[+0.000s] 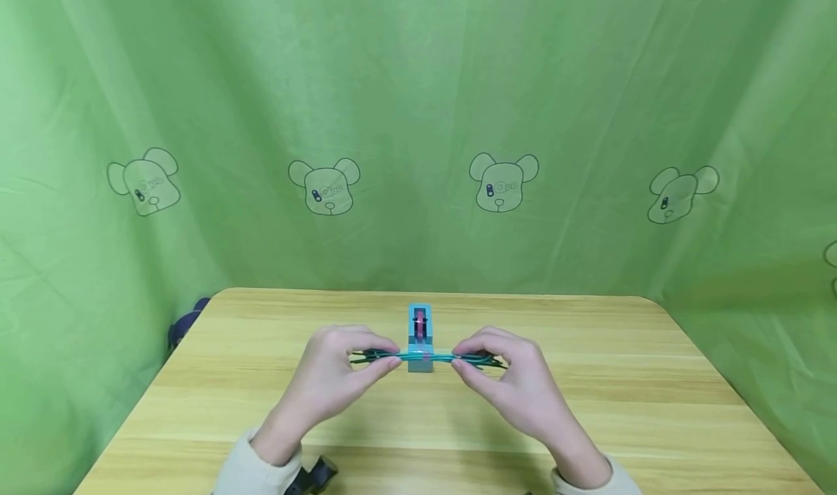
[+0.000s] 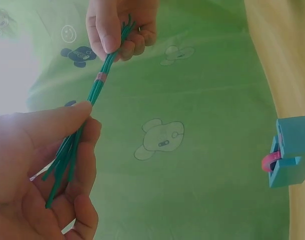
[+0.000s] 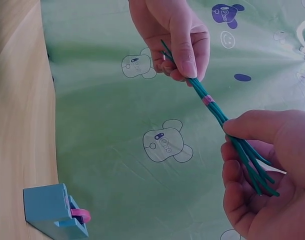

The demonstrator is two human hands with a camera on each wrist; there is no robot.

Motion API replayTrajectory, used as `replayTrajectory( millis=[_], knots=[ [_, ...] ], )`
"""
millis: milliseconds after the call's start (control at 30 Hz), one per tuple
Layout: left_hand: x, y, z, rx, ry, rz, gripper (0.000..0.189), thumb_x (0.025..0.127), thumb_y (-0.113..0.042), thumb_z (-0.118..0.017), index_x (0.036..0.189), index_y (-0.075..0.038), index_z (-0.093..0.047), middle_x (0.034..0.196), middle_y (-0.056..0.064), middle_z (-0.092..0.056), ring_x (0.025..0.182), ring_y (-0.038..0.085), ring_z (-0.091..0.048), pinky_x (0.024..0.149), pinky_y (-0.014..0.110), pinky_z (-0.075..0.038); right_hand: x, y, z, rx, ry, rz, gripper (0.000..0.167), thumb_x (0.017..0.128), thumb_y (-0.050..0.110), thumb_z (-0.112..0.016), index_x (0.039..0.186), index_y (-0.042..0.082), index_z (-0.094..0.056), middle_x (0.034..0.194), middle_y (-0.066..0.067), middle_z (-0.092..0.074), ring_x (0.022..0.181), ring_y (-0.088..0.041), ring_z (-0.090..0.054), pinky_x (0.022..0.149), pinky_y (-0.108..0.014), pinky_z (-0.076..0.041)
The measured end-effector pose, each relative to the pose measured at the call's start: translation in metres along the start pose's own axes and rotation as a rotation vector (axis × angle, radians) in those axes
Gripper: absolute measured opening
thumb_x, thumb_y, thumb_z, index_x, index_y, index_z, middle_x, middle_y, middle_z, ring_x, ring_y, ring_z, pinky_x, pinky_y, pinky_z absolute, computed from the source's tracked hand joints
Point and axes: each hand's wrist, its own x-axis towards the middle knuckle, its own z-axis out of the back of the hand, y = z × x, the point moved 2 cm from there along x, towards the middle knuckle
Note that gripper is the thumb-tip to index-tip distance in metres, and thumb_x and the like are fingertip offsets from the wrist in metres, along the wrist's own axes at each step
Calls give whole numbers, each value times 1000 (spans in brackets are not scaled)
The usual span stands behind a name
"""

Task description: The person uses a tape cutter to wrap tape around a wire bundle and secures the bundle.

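Note:
A bundle of thin green sticks or wires (image 1: 412,357) is held level above the table, with a band of pink tape (image 2: 101,77) round its middle. My left hand (image 1: 336,368) pinches it near one end between thumb and fingers. Near the other end my right hand (image 1: 510,375) pinches it the same way. Loose ends fan out past the fingers on both sides, as the right wrist view shows. Behind the bundle stands a blue tape dispenser (image 1: 420,324) with a roll of pink tape (image 3: 81,215); the bundle partly covers its front in the head view.
The wooden table (image 1: 588,335) reaches back to a green curtain (image 1: 418,81) printed with bear heads. A black object (image 1: 320,473) shows by the left sleeve. Something dark purple (image 1: 186,324) lies beyond the table's left edge.

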Motion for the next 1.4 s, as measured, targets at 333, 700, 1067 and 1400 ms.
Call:
replayTrajectory(
  millis=[333,700,1067,1400],
  knots=[
    [-4,1,2,-1,13,-3,9,83,-17,-82,91,-17,-79,89,-15,-72,81,1,-66,73,27,-54,-4,-2,-1,-44,-20,71,18,84,8,-80,92,23,-74,89,18,-66,81,-7,-64,73,-29,-53],
    [-9,2,3,63,29,1,10,81,-20,-83,91,-19,-79,89,-18,-71,81,-1,-64,77,31,-50,-10,-7,-5,-30,-12,132,18,84,9,-79,93,24,-74,90,17,-66,78,-7,-63,68,-29,-54],
    [-18,8,-6,61,57,7,10,81,-18,-83,90,-19,-79,87,-17,-71,80,-1,-64,75,29,-52,-21,-18,-8,-66,-7,132,19,82,7,-81,91,22,-74,90,18,-66,78,-5,-62,66,-26,-53],
    [-29,15,-14,82,114,34,10,81,-18,-83,90,-20,-79,86,-18,-70,79,-3,-63,76,29,-51,-32,-28,-17,-69,19,133,22,81,6,-81,91,24,-74,89,19,-65,77,-4,-61,65,-24,-52]
  ],
)
